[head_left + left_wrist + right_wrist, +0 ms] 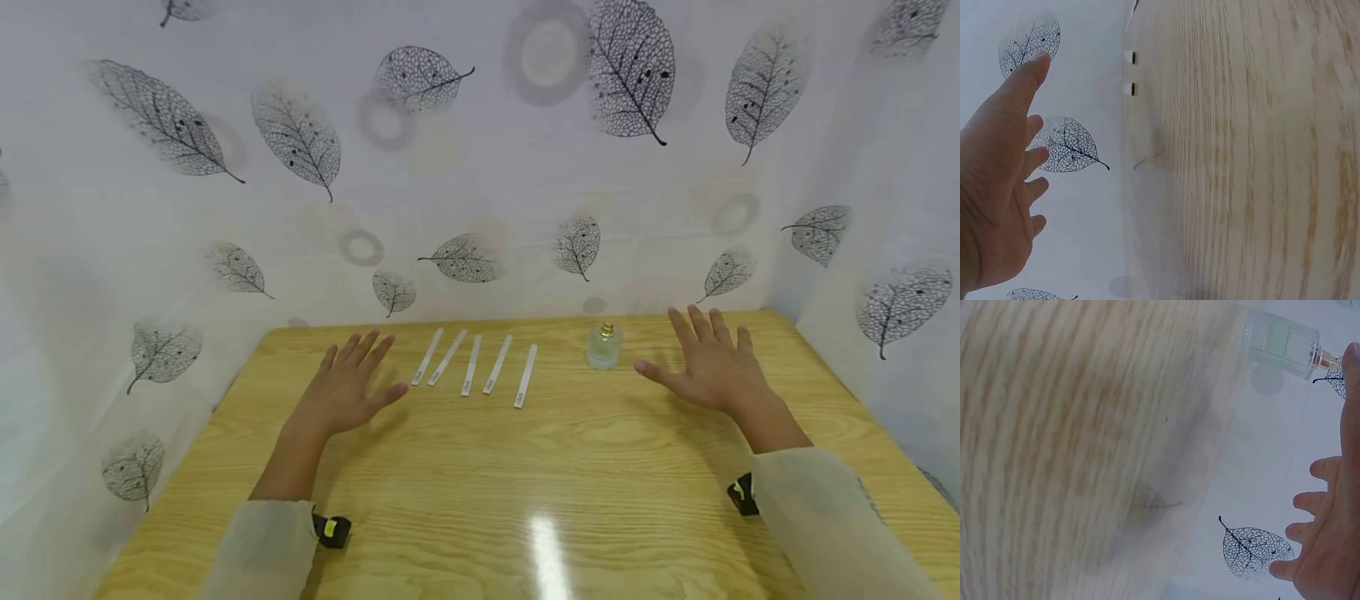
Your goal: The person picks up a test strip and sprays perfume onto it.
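Observation:
Both hands hover palm-down over the wooden table with fingers spread and nothing in them. My left hand (343, 387) is at the left, its thumb pointing toward several white paper strips (471, 365) laid side by side with dark print on their near ends. On the other side, my right hand (708, 362) is nearest to a clear glass perfume bottle (603, 347) with a gold spray neck and no cap. The bottle stands upright, just left of the right thumb. In the right wrist view the bottle (1282, 344) shows a pale green label.
The glossy wood-grain table (480, 483) reflects a bright light near its front. A pale cloth with a leaf print (465, 258) hangs behind the table and along both sides. Each sleeve has a small black device (332, 531) at the wrist.

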Tool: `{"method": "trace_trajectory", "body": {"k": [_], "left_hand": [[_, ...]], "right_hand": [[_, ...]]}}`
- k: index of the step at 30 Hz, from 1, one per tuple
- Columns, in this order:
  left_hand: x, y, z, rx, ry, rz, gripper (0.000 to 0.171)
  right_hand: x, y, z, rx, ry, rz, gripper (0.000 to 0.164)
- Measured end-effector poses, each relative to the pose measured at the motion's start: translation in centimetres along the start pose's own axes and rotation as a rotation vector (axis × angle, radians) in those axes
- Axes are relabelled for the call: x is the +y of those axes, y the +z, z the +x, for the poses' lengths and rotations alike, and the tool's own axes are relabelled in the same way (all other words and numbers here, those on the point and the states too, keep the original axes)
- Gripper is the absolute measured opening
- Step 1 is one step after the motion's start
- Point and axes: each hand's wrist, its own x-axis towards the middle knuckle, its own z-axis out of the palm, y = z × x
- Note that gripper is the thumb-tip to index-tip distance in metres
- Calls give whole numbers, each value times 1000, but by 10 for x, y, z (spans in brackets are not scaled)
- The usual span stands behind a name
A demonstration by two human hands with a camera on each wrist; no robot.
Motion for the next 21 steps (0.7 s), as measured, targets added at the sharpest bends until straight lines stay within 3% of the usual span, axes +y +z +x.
{"method": "trace_trajectory", "body": {"k": [21], "left_hand": [[-2, 1, 2, 7, -11, -23, 81]], "right_hand": [[5, -1, 1, -16, 2, 15, 112]]}}
